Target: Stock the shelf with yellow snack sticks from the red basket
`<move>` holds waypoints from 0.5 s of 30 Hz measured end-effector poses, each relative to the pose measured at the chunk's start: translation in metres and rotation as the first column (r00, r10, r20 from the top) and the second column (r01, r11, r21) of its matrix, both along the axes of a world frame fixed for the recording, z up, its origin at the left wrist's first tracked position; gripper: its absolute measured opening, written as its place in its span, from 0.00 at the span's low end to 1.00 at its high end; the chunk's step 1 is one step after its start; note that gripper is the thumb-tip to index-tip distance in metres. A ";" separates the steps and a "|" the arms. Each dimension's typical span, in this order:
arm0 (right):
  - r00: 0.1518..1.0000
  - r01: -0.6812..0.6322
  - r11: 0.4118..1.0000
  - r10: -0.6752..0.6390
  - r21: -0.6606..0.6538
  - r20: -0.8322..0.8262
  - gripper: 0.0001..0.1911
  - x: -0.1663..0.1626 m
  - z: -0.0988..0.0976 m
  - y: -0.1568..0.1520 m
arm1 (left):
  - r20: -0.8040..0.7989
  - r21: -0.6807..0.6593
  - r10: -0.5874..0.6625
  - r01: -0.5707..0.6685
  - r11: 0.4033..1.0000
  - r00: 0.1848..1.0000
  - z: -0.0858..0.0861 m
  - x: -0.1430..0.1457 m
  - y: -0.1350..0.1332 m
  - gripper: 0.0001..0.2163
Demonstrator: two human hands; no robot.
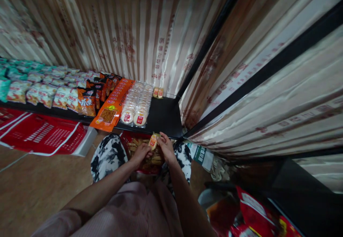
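A small yellow snack packet with a red label is held up between both my hands. My left hand pinches its lower left side, and my right hand grips the upper right edge. Under them, between my knees, sits a red bag with several more yellowish snack packets in it. Two similar packets stand at the back of the black shelf in front of me. Round white crackers in clear wrappers lie in two rows to their left.
An orange snack bag overhangs the shelf edge, beside orange-and-black bags and white packets. A red printed bag lies below. Black frame posts and a curtain close in the back and right. Red packages sit lower right.
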State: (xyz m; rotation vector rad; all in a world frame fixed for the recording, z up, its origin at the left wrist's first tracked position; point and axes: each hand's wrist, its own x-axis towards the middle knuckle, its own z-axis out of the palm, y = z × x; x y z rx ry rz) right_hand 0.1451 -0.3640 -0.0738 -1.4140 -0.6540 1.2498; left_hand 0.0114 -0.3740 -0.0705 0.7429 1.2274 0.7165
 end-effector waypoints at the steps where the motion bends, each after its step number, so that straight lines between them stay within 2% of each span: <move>1: 1.000 -0.002 1.000 0.002 -0.002 -0.011 0.30 0.000 0.000 0.001 | 0.001 -0.001 0.007 -0.007 1.000 1.000 0.000 0.000 0.001 0.06; 7: 0.999 -0.035 0.999 0.035 0.032 -0.006 0.27 -0.003 -0.002 0.004 | -0.010 -0.025 0.051 -0.051 0.998 0.999 -0.004 0.003 0.006 0.09; 11: 0.986 -0.102 0.993 0.094 0.054 0.135 0.21 -0.001 -0.004 0.005 | 0.005 0.028 0.060 -0.060 0.998 0.998 -0.005 0.009 0.010 0.10; 15: 0.958 -0.114 0.990 0.088 0.079 0.274 0.21 0.001 -0.002 0.007 | -0.006 0.095 0.063 -0.062 0.994 0.998 0.008 0.018 0.017 0.11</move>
